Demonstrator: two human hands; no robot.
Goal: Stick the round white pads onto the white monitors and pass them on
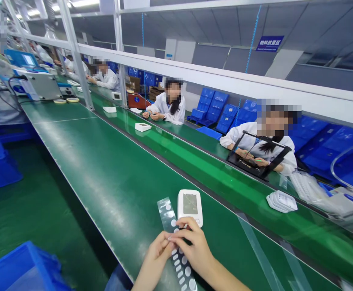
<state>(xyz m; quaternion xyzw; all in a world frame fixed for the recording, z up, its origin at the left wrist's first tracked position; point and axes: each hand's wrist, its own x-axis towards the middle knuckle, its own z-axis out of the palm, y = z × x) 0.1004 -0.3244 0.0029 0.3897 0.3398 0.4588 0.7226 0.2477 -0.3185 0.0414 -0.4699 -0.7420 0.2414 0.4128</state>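
A clear strip of round and oval white stickers (168, 207) lies lengthwise on the green bench before me. My left hand (156, 254) is over the strip's left edge, with thumb and fingers closed in a pinch. My right hand (196, 246) comes across the strip from the right. Its thumb and forefinger meet my left fingertips, and whatever lies between them is too small to make out. Just beyond my right fingers a white device with a grey display (190, 204) rests face up, its lower edge partly covered by my right hand.
Beyond my green bench (112, 169) runs a green conveyor (212, 176) carrying stacked white housings (282, 201) and a white unit (142, 127). Co-workers in white coats sit across it. A black frame (252, 157) stands at the right one. A blue bin (24, 268) is at lower left.
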